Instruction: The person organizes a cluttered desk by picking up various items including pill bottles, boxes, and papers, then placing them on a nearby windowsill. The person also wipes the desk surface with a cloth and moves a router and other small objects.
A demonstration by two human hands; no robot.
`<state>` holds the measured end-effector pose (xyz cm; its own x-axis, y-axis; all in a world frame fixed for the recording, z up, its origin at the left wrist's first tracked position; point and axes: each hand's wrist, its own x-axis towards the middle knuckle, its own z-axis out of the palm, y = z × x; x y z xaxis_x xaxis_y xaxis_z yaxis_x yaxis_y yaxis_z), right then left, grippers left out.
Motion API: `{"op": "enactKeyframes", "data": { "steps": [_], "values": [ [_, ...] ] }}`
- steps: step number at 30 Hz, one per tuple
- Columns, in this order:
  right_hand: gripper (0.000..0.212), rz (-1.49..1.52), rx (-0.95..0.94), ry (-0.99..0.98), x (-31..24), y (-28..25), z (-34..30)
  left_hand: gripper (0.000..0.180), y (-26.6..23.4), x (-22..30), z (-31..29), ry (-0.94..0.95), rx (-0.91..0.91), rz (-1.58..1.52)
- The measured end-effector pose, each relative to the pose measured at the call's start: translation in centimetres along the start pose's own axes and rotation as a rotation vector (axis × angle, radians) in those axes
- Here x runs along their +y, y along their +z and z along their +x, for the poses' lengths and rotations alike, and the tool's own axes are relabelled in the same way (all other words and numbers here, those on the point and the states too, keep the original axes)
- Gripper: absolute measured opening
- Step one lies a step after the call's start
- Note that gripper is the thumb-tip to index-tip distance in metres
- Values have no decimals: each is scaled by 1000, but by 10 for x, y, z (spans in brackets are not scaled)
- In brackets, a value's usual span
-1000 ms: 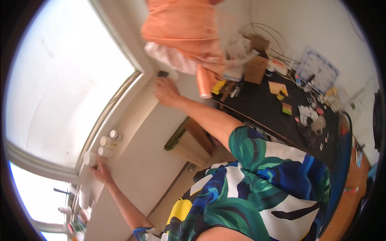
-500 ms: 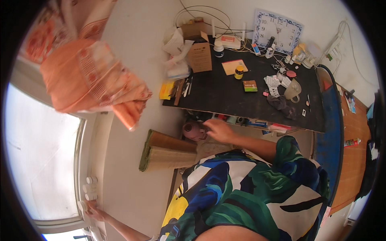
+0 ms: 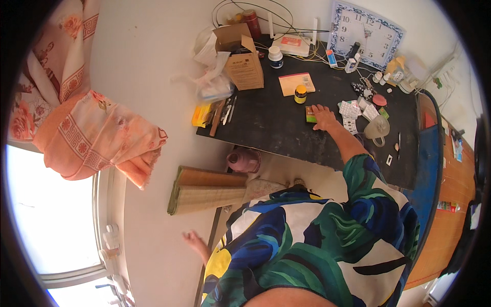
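My right hand (image 3: pixel 326 118) reaches over the black tabletop (image 3: pixel 276 125), its fingers spread across a small green and brown box (image 3: pixel 310 114). The hand hides much of the box, which lies flat. Just beyond it stand a dark bottle with a yellow cap (image 3: pixel 300 94) and a pale yellow and red booklet (image 3: pixel 286 86). Right of the hand are several blister packs (image 3: pixel 349 109). My left hand (image 3: pixel 193 240) hangs in the air by the wall, fingers apart, with nothing seen in it.
A cardboard box (image 3: pixel 244 70), white bottle (image 3: pixel 275 57), router (image 3: pixel 291 45) and square clock (image 3: pixel 365 36) line the table's back. A clear mug (image 3: pixel 377 131) stands at right. Rolled mats (image 3: pixel 204 192) and a pink jug (image 3: pixel 243 159) are below left. Orange cloth (image 3: pixel 97 135) hangs by the window.
My right hand has moved from beside the table's front edge onto the small box. My left hand has left the white round containers on the windowsill and come closer to my body.
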<state>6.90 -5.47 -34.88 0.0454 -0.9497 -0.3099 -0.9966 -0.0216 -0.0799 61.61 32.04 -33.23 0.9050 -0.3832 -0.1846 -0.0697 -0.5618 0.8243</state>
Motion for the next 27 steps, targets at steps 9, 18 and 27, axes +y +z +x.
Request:
{"op": "enactKeyframes", "data": {
  "steps": [9,18,27],
  "values": [
    [76,51,-24,-28,-9,-7,5,61,51,-64,-9,-174,-385,-129],
    [77,-19,60,78,-31,9,-10,51,53,-32,-9,101,-523,-53],
    [96,150,-43,128,-37,-2,-31,47,58,13,-39,130,-603,57]
  ]
}}
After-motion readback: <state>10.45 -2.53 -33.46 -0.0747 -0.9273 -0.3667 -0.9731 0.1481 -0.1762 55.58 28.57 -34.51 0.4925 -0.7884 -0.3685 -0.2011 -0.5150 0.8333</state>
